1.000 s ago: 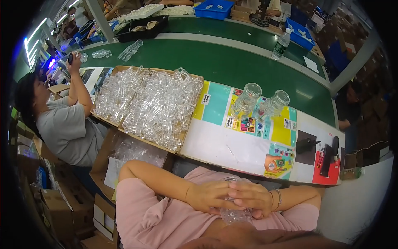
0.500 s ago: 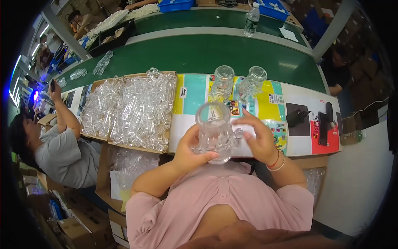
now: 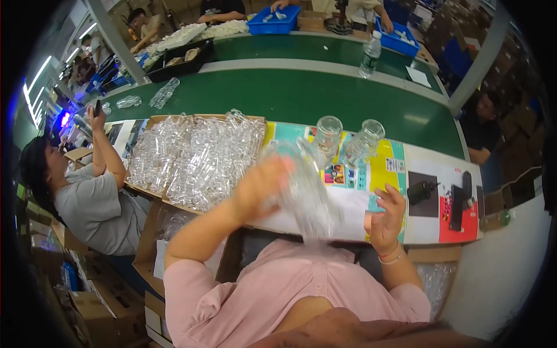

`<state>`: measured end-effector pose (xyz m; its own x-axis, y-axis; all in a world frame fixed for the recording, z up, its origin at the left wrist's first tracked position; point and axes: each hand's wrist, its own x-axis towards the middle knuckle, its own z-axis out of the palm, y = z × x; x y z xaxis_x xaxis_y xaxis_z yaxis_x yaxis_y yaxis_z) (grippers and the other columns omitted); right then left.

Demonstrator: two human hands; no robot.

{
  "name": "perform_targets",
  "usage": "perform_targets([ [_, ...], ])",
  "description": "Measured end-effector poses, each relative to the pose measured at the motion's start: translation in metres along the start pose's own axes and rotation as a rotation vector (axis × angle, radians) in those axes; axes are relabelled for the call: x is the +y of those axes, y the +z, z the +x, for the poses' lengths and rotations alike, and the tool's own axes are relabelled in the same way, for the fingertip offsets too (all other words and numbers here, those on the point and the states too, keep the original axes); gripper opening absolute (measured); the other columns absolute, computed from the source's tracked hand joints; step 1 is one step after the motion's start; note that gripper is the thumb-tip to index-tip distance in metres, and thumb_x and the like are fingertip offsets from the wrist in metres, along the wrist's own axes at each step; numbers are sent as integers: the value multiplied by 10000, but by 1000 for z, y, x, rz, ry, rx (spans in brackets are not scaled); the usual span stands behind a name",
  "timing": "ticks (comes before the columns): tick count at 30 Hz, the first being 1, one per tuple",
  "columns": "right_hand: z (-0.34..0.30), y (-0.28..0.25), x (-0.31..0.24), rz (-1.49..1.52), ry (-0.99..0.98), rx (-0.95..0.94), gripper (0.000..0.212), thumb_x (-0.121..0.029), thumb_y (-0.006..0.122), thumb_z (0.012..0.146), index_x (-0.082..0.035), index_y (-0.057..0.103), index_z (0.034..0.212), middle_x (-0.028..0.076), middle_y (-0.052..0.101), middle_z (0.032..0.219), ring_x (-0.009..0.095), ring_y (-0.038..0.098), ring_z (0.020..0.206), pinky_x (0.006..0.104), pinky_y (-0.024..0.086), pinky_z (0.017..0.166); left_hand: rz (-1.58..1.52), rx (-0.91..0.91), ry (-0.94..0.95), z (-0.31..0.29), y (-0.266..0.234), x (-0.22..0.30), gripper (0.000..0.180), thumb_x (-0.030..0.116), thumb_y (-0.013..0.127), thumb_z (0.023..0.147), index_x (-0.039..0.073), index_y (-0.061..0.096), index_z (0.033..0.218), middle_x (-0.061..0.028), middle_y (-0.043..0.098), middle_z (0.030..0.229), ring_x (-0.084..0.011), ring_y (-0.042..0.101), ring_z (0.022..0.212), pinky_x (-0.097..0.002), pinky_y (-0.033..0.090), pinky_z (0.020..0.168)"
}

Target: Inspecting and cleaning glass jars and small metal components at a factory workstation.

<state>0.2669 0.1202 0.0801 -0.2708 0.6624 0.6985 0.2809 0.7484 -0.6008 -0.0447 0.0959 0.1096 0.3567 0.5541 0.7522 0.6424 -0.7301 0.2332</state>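
Observation:
My left hand (image 3: 261, 185) grips a clear plastic jar (image 3: 304, 188) and swings it, so both are blurred; the jar hangs in front of the worktable's near edge. To its right, my right hand (image 3: 387, 217) is open with fingers spread, holding nothing, a little apart from the jar. Two clear jars (image 3: 326, 134) (image 3: 364, 142) stand upright on the colourful printed sheet (image 3: 380, 168) behind my hands. A cardboard tray (image 3: 197, 153) heaped with clear plastic parts lies to the left of them.
A green conveyor belt (image 3: 290, 95) runs behind the table, with a water bottle (image 3: 370, 55) on it. A co-worker in grey (image 3: 96, 203) sits at my left. Black tools (image 3: 458, 197) lie on a red sheet at right. Cardboard boxes (image 3: 93, 307) stand below.
The jar went from my lap up to both hands in front of me; now my left hand alone swings it left and my right hand has let go.

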Motion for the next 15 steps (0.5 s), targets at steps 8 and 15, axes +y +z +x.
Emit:
perform_targets([
  [8, -74, 3, 38, -427, 129, -198, 266, -52, 567, 767, -13, 515, 1025, 237, 387, 1238, 349, 492, 1014, 417, 379, 911, -553, 289, -1002, 94, 34, -222, 679, 254, 814, 615, -31, 451, 1114, -121, 592, 945, -172, 575, 796, -288, 481, 706],
  [15, -83, 4, 48, -416, 156, -171, 185, -64, 559, 783, 1, 550, 956, 218, 462, 1155, 324, 526, 927, 409, 412, 865, -128, -13, -1037, 88, 101, -289, 822, 394, 838, 483, -14, 531, 1127, -185, 604, 1034, -291, 582, 970, -349, 446, 860],
])
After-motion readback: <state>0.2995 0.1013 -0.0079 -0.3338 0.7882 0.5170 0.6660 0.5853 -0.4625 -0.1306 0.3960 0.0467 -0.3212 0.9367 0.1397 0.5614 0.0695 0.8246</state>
